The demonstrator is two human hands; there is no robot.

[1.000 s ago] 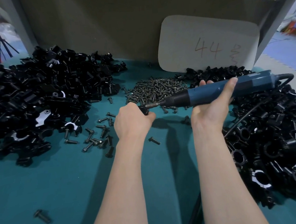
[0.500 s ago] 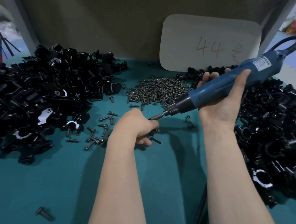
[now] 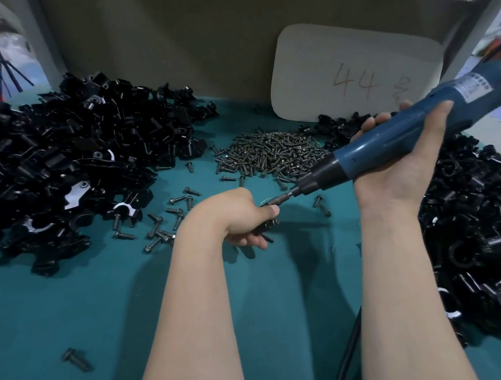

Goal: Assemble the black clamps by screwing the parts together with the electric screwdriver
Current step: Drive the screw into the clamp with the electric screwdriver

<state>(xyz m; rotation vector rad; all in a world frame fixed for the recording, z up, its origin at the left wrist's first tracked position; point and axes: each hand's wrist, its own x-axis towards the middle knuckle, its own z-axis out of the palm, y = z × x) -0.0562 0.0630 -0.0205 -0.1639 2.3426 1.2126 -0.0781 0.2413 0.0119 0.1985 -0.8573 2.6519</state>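
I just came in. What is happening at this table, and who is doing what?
A person is assembling black clamps at a green table. The left hand grips a small clamp piece, mostly hidden by the fingers. The right hand holds a blue electric screwdriver tilted down, its tip at that piece. A pile of screws lies behind. A heap of black parts lies at the left, another heap at the right.

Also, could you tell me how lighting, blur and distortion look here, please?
Head view: wide-angle bending at edges; far-left background blurred; soft shadows on the teal table under the left hand and right hand; white glints on black clamp parts; electric screwdriver sharp.
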